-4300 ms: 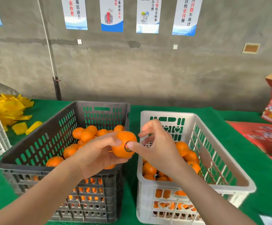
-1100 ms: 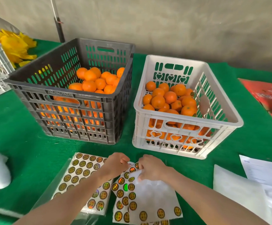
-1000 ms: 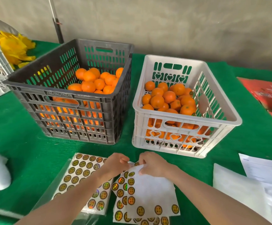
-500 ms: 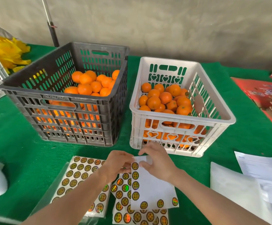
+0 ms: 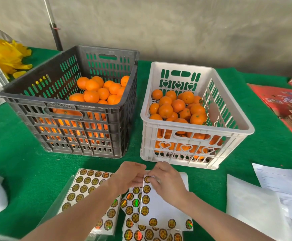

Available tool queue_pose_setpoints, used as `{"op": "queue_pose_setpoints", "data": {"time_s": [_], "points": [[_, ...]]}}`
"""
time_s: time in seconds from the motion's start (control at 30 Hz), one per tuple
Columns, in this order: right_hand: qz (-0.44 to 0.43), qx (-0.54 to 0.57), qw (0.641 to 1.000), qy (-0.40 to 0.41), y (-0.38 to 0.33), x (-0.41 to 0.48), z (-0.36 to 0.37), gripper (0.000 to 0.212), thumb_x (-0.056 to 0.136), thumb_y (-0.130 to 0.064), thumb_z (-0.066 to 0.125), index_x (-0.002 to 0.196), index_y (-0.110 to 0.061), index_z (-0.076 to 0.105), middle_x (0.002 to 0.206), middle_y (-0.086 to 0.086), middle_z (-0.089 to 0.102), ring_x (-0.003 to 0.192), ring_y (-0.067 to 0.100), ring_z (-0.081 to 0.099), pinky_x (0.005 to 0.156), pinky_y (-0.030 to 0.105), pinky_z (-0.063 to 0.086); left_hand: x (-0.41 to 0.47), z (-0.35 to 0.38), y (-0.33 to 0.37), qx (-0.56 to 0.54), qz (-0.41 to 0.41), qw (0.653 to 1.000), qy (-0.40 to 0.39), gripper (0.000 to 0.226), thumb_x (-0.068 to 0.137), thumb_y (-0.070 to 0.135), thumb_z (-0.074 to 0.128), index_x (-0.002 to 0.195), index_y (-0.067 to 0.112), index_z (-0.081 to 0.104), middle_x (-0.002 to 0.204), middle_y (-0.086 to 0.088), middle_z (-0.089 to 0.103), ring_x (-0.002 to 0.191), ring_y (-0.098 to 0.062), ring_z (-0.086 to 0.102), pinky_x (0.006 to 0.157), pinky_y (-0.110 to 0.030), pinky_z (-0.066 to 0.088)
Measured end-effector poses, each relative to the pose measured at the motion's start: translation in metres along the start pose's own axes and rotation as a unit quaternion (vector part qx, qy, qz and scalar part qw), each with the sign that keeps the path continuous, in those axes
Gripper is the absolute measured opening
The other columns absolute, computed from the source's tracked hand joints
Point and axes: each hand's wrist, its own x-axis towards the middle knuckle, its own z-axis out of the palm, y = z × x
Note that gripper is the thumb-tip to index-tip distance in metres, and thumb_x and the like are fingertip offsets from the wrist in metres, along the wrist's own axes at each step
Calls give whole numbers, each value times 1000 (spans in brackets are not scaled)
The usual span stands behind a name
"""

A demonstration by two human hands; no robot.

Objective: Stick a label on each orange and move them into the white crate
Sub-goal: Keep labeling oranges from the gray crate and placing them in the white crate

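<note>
both hands meet low on the green counter (image 5: 19,153), just in front of the two crates. the left hand (image 5: 127,178) has its fingers curled, pinching the upper edge of a mostly bare label sheet (image 5: 162,206) and lifting that edge off the cloth. the right hand (image 5: 168,185) comes in from the other side, thumb and forefinger closed narrow on the top label (image 5: 147,179), a round gold and black sticker at the sheet's upper left corner. whether that sticker is already free of the backing is too small to tell. more stickers run down the sheet's left edge and along its bottom.

under it lies another sheet (image 5: 150,233) with rows of the same stickers, and to the left a full sheet (image 5: 87,185) in a clear sleeve.

the dark crate (image 5: 63,101) stands left of the white crate (image 5: 194,129), close but apart. oranges (image 5: 96,91) are heaped toward the dark crate's far right corner. the labelled oranges (image 5: 176,108) in the white crate fill most of its floor, and a sticker shows on a few of them. neither hand holds any fruit.

loose white papers (image 5: 255,206) lie at the right, red cartons (image 5: 284,105) beyond them, and a yellow pile (image 5: 6,54) at the far left.
</note>
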Motion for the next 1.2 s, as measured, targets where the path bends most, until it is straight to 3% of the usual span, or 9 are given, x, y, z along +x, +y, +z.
{"op": "queue_pose_setpoints", "data": {"time_s": [0.4, 0.5, 0.6, 0.73, 0.8, 0.9, 1.0, 1.07, 1.2], "points": [[47, 158, 983, 76, -14, 21, -21, 11, 77, 7, 69, 71, -2, 66, 68, 7, 58, 65, 13, 50, 57, 31, 45, 13, 0, -5, 218, 133, 967, 14, 27, 80, -11, 60, 92, 13, 63, 80, -2, 63, 64, -11, 63, 53, -13, 50], [33, 196, 974, 110, -34, 52, -40, 6, 81, -1, 69, 75, -3, 67, 71, 6, 59, 67, 13, 52, 59, 30, 45, 11, 2, -6, 379, 203, 903, 9, 16, 84, 4, 60, 93, 17, 59, 87, 6, 61, 82, -12, 63, 60, -2, 39], [-18, 196, 966, 165, -57, 91, -58, 4, 84, -10, 64, 81, -8, 66, 77, 1, 62, 70, 10, 54, 61, 26, 47, -4, -6, 7, 462, 308, 830, 43, 24, 88, 18, 61, 112, 17, 60, 104, 6, 57, 87, -6, 53, 74, -8, 37], [-101, 190, 946, 242, -80, 162, -71, 6, 88, -6, 61, 93, -5, 64, 86, 3, 62, 76, 12, 55, 66, 23, 47, -49, -40, 69, 353, 564, 738, 113, 11, 85, 9, 61, 90, 11, 70, 76, 19, 55, 57, -1, 50, 56, -8, 38], [-90, 168, 955, 228, -86, 199, -66, 14, 90, -9, 60, 103, -6, 62, 94, 4, 60, 85, 15, 55, 71, 27, 46, -69, -66, 105, 305, 618, 703, 175, 11, 84, 11, 58, 83, 8, 69, 71, 22, 55, 54, 2, 49, 54, -3, 33], [-35, 124, 977, 172, -89, 246, -49, 32, 91, -14, 55, 123, -10, 53, 112, 7, 57, 104, 21, 52, 84, 37, 43, -76, -109, 153, 287, 603, 692, 274, 8, 85, 7, 61, 85, 10, 69, 69, 12, 61, 59, 2, 55, 53, -5, 37], [-30, 74, 990, 118, -87, 283, -29, 43, 94, -15, 49, 136, -15, 41, 122, 11, 54, 112, 27, 49, 85, 39, 42, -54, -158, 200, 317, 505, 731, 332, 18, 88, 0, 58, 96, 13, 67, 78, 8, 63, 73, -3, 62, 66, -11, 41], [-18, 38, 996, 76, -85, 299, -16, 54, 92, -10, 47, 143, -21, 31, 117, 12, 54, 104, 28, 52, 74, 38, 42, -31, -188, 229, 359, 442, 748, 342, 19, 90, -1, 54, 101, 7, 66, 89, -5, 66, 88, -24, 64, 77, -26, 46], [18, -55, 998, 3, -77, 312, 6, 79, 89, -8, 54, 150, -27, 8, 118, 13, 51, 103, 32, 52, 74, 44, 46, 25, -220, 270, 500, 332, 747, 287, 20, 89, 8, 59, 108, 6, 64, 112, -12, 66, 106, -27, 61, 91, -33, 46]]}}
